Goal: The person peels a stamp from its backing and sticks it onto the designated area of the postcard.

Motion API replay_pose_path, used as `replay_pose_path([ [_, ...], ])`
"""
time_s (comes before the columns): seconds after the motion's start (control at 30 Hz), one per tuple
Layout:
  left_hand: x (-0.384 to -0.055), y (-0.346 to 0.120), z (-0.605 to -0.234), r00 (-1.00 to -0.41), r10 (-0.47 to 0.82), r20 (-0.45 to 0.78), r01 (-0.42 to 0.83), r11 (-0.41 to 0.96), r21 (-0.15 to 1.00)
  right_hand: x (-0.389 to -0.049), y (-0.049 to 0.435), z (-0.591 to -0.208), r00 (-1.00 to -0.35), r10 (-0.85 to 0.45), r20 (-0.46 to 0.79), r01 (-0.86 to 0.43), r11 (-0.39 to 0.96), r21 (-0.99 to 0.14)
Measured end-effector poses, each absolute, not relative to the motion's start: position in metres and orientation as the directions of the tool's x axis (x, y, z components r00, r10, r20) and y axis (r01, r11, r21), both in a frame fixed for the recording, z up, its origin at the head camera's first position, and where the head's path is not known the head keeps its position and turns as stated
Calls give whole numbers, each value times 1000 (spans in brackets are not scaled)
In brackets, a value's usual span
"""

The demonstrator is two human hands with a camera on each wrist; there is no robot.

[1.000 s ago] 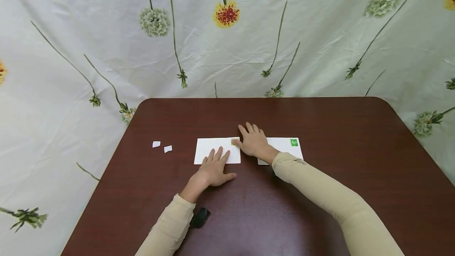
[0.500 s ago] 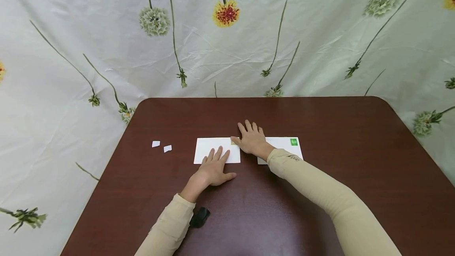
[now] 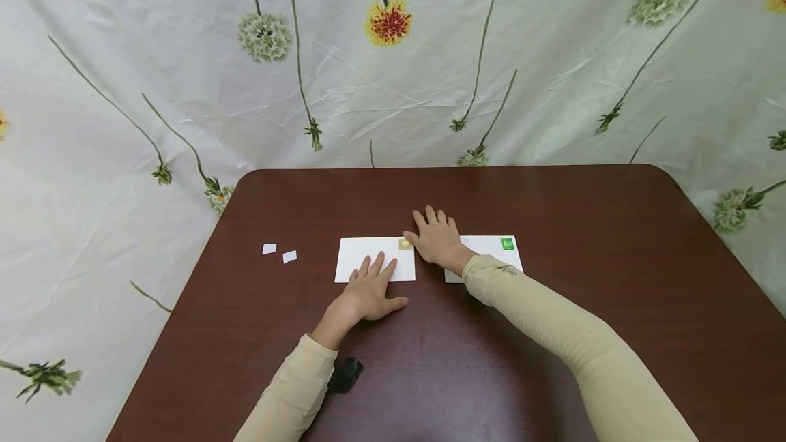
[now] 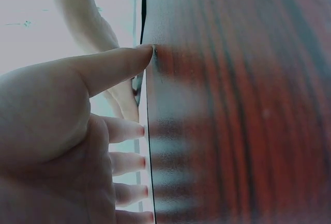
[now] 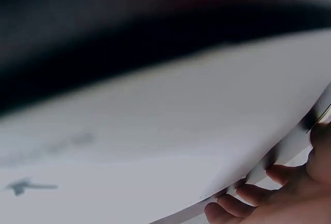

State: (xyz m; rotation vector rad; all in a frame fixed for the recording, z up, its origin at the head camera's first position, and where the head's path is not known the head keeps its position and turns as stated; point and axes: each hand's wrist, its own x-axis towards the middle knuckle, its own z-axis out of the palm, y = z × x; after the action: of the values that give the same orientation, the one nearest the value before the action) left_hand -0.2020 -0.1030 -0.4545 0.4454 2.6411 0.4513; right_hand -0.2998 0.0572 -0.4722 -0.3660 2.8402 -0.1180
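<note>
In the head view, a white envelope (image 3: 355, 249) lies flat on the table, a gold stamp (image 3: 405, 245) in its upper right corner. My left hand (image 3: 366, 295) rests with spread fingers on its lower half, thumb out on the bare wood. My right hand (image 3: 437, 241) is spread just to the right, thumb tip at the stamp's edge and fingers pointing to the far side. Beneath its wrist, partly covered, lies a second white envelope (image 3: 485, 245) bearing a green stamp (image 3: 507, 244). The right wrist view shows faint dark marks on white paper (image 5: 170, 115).
Two small white paper pieces (image 3: 290, 257) lie at the left on the dark red-brown table (image 3: 589, 224). A black object (image 3: 345, 375) sits under the left wrist. Behind the table hangs a flower-printed cloth (image 3: 344, 87).
The right thumb slid left over the gold stamp, then back right, so more of the stamp shows now. The left hand and both envelopes have stayed in place.
</note>
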Motion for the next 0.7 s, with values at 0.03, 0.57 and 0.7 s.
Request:
replay_pose_path([
  [0.03,-202,-103,-454,-859,373,-350,236,896,376,-300,57,-473,-930,-265,-253,-245,963,-109],
  [0.57,-202,-107,-455,-865,368,-342,224,892,393,-300,52,-473,-923,-307,-231,-316,949,2],
  [0.7,-203,-110,-453,-874,374,-309,221,874,433,-303,54,-468,-915,-321,-246,-338,941,30],
])
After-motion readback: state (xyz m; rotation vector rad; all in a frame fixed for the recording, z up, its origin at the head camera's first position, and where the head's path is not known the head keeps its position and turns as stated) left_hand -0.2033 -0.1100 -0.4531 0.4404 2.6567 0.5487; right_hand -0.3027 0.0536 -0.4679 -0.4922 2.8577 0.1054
